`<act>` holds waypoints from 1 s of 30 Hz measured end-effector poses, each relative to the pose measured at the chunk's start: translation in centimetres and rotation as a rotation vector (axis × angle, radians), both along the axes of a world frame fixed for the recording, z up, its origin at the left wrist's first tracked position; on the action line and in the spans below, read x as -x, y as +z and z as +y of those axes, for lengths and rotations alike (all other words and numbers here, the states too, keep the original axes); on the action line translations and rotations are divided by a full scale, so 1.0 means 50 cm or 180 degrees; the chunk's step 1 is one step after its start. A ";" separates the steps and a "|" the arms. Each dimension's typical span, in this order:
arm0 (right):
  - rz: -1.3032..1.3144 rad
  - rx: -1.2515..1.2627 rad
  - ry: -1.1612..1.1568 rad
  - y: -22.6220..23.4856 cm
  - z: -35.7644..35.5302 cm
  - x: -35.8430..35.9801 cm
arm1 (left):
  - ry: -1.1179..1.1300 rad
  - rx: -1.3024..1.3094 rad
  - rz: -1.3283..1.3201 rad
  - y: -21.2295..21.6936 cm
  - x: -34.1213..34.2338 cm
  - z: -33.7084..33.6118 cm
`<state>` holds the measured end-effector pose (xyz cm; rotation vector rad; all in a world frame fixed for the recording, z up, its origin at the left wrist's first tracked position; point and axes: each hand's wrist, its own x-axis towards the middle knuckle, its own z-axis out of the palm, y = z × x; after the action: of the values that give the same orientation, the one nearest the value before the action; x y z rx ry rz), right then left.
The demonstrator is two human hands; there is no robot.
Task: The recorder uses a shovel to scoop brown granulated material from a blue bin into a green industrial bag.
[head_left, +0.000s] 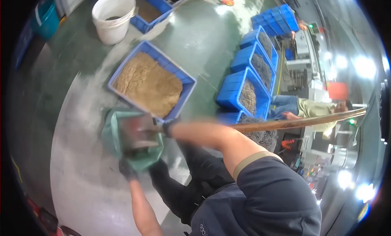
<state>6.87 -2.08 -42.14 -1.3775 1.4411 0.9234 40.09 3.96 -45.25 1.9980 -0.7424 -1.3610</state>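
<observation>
A dark-gloved right hand (169, 128) of mine is closed low on a shovel, whose long wooden handle (301, 124) runs past my right arm. The shovel's blade is smeared by motion and lies over the mouth of a green bag (154, 156) in front of my feet. My left hand (128, 170), also in a dark glove, is closed at the near left rim of the bag; its fingers are partly hidden. Just beyond the bag stands a blue bin (188, 82) with tan, sand-like material inside. What lies in the bag is hard to make out.
Blue bins (228, 89) of grey and brownish scrap line the right side, with stacked blue crates (275, 20) beyond. A white bucket (112, 26) stands far left beside another blue bin (163, 4). At right, a person (313, 107) is near machinery. Pale powder streaks the floor.
</observation>
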 end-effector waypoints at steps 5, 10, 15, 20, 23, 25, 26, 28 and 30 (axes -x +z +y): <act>0.0195 0.0319 -0.0272 0.037 0.089 0.134 | 0.0374 -0.0361 0.1167 0.024 0.064 -0.057; -0.0293 -0.0023 -0.2926 0.195 0.152 0.213 | 0.0247 -0.0701 0.0852 -0.020 -0.022 -0.055; -0.0609 0.0229 -0.3122 0.261 0.195 0.306 | 0.0220 -0.1109 0.0991 -0.021 0.007 -0.081; -0.0871 0.0728 -0.3529 0.087 0.267 0.334 | 0.0082 -0.1365 0.1111 0.012 0.041 -0.109; -0.0425 0.0542 -0.2408 0.056 0.255 0.372 | 0.0102 -0.1513 0.1270 0.018 0.072 -0.114; -0.0481 0.0385 -0.2715 0.062 0.235 0.385 | 0.0225 -0.1500 0.1270 0.031 0.057 -0.099; -0.0480 0.0225 -0.3031 0.066 0.227 0.398 | 0.0242 -0.1479 0.1229 0.031 0.055 -0.094; -0.0509 -0.0154 -0.3614 0.080 0.213 0.417 | 0.0378 -0.1769 0.0376 0.036 0.038 -0.087; -0.0660 -0.0579 -0.4073 0.095 0.172 0.394 | 0.0343 -0.1480 0.0464 0.038 -0.061 -0.071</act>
<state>-12.81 6.50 -37.39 -0.2081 1.6122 0.0490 43.13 0.40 -43.37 2.2128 -0.2599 -1.7077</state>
